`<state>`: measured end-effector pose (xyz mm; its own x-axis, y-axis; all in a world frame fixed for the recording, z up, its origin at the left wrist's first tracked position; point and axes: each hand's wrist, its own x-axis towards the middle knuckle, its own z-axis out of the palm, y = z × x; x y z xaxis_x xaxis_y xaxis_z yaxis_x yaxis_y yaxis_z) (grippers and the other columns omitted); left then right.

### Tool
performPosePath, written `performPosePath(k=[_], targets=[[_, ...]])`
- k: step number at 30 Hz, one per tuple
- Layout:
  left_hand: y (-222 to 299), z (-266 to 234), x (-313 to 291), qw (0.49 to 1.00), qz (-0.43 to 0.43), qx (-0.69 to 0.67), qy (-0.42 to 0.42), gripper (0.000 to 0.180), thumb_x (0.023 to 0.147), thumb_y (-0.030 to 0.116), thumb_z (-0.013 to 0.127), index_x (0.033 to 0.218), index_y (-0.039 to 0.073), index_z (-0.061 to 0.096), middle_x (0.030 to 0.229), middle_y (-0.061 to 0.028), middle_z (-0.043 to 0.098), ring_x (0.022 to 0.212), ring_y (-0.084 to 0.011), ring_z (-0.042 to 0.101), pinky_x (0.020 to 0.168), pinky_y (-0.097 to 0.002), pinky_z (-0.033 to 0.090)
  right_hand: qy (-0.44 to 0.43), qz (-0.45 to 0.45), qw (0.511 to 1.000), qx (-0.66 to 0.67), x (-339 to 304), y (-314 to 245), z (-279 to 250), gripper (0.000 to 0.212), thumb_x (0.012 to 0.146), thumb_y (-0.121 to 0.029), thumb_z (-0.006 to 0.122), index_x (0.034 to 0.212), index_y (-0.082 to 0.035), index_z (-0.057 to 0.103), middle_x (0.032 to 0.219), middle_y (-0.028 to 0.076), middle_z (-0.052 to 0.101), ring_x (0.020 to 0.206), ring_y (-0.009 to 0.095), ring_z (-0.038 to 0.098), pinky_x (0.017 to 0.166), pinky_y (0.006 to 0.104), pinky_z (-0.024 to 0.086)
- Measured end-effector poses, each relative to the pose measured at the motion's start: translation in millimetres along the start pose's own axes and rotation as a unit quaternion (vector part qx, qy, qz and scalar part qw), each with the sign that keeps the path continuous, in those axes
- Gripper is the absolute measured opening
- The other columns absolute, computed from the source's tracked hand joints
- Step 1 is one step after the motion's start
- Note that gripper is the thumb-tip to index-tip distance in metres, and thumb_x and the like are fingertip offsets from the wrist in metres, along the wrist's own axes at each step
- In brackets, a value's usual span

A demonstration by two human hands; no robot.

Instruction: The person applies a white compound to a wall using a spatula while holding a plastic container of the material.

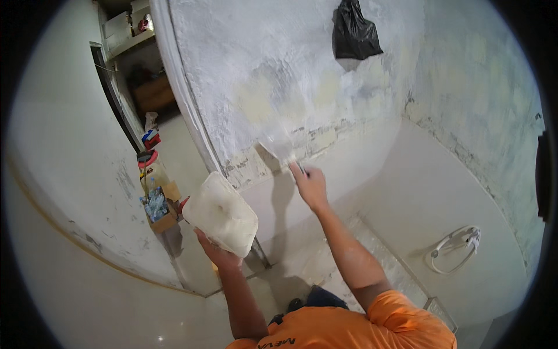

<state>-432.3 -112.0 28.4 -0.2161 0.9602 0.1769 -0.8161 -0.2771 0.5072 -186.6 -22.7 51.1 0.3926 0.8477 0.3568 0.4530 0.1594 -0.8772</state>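
Observation:
My left hand [222, 254] holds a whitish, rounded-rectangular plastic container [224, 214] from below, its inside smeared with pale filler. A small red thing [184, 205] shows at the container's left edge; what it is I cannot make out. Ahead and to the right, my right hand [312, 187] is wrapped round the handle of a wide putty knife [278, 143]. Its pale blade lies at the wall [215, 75], just above the smooth white lower band [354, 152]. Patchy grey and yellowish filler covers that wall around the blade.
A black plastic bag [356, 36] hangs high on the wall. Coiled white hose [456, 250] is on the right-hand wall. Left of the wall's end edge [192, 99], a cardboard box [165, 223] of plastic bottles stands in a narrow passage. A dark object [543, 174] sits far right.

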Motion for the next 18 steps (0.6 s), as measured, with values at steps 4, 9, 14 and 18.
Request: performPosePath(k=[4, 9, 14, 18], targets=[[-4.8, -4.8, -0.1, 1.000, -0.001, 0.005, -0.007, 0.073, 0.099, 0.060, 0.042, 0.155, 0.015, 0.027, 0.155, -0.0108, 0.036, 0.139, -0.0333, 0.041, 0.111, -0.0527, 0.042, -0.034, -0.029, 0.995, 0.088, 45.7, -77.6, 14.9, 0.069, 0.087, -0.057, 0.065, 0.065, 0.008, 0.057, 0.061, 0.024, 0.054, 0.059, 0.034, 0.050, 0.061, 0.0463, 0.042], [-4.0, 6.7, -4.3, 0.998, 0.018, 0.051, 0.032, 0.071, 0.100, 0.059, 0.042, 0.155, 0.015, 0.028, 0.155, -0.0108, 0.036, 0.139, -0.0336, 0.041, 0.110, -0.0514, 0.043, -0.052, 0.031, 0.998, 0.017, 43.3, -2.5, 44.0, 0.071, 0.087, -0.060, 0.063, 0.068, 0.008, 0.063, 0.067, 0.029, 0.061, 0.064, 0.039, 0.061, 0.066, 0.0491, 0.046], [15.5, -5.9, 0.0, 0.996, 0.049, 0.040, 0.057, 0.071, 0.100, 0.058, 0.043, 0.154, 0.015, 0.029, 0.153, -0.0107, 0.038, 0.138, -0.0327, 0.043, 0.110, -0.0502, 0.043, -0.021, 0.200, 0.979, -0.044, -33.2, 99.8, 33.8, 0.066, 0.086, -0.057, 0.067, 0.067, 0.007, 0.063, 0.062, 0.023, 0.059, 0.060, 0.032, 0.058, 0.062, 0.0464, 0.044], [14.7, -24.9, 8.9, 0.996, 0.046, 0.037, 0.060, 0.070, 0.100, 0.057, 0.044, 0.154, 0.014, 0.029, 0.153, -0.0106, 0.038, 0.137, -0.0322, 0.043, 0.110, -0.0500, 0.043, -0.002, 0.212, 0.974, -0.084, -39.9, 71.6, 5.4, 0.064, 0.086, -0.053, 0.070, 0.066, 0.007, 0.060, 0.058, 0.019, 0.056, 0.056, 0.029, 0.053, 0.059, 0.0448, 0.041]])
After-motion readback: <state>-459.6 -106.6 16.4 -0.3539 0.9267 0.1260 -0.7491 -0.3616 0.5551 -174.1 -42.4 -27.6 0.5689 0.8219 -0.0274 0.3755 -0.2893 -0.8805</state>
